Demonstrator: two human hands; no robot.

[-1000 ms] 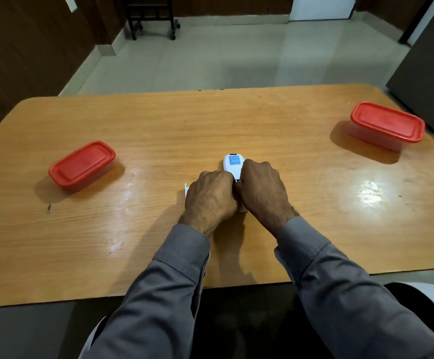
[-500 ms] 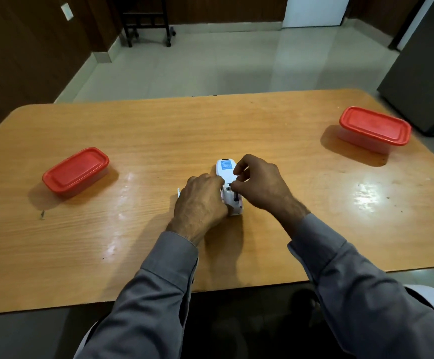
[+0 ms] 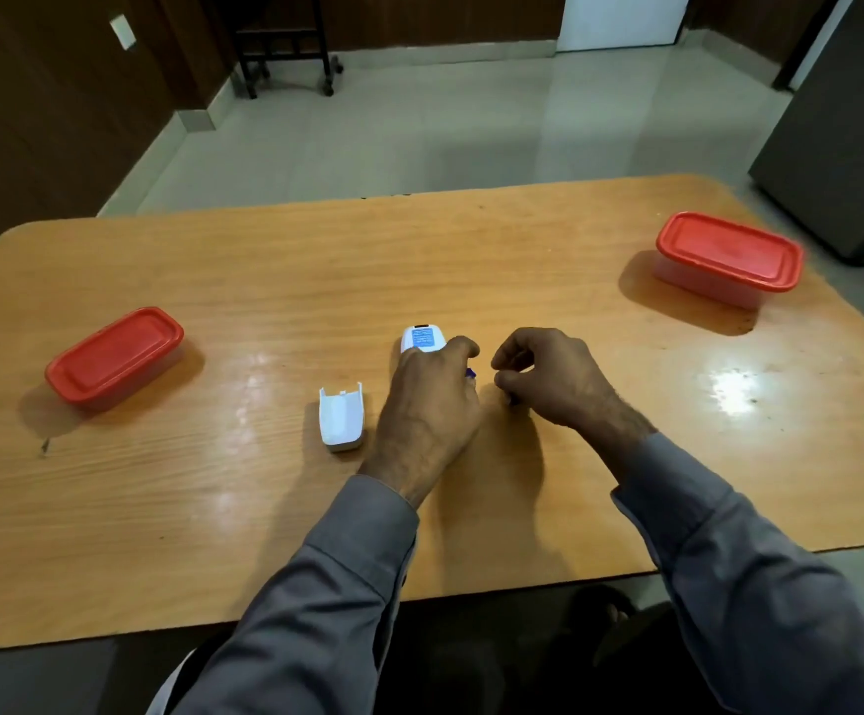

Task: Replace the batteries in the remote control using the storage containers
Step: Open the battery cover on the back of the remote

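My left hand [image 3: 427, 405] clamps the remote [image 3: 422, 339]. My right hand [image 3: 548, 376], at its 3 o'clock, is curled; what it pinches I cannot tell. The battery cover [image 3: 341, 418] lies at 9 o'clock.

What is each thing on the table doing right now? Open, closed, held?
remote control: back up, battery cover off, held down by left hand.
battery cover: off, lying on the table.
left container: lid on.
right container: lid on.
right hand: curled, off the remote; contents unclear.
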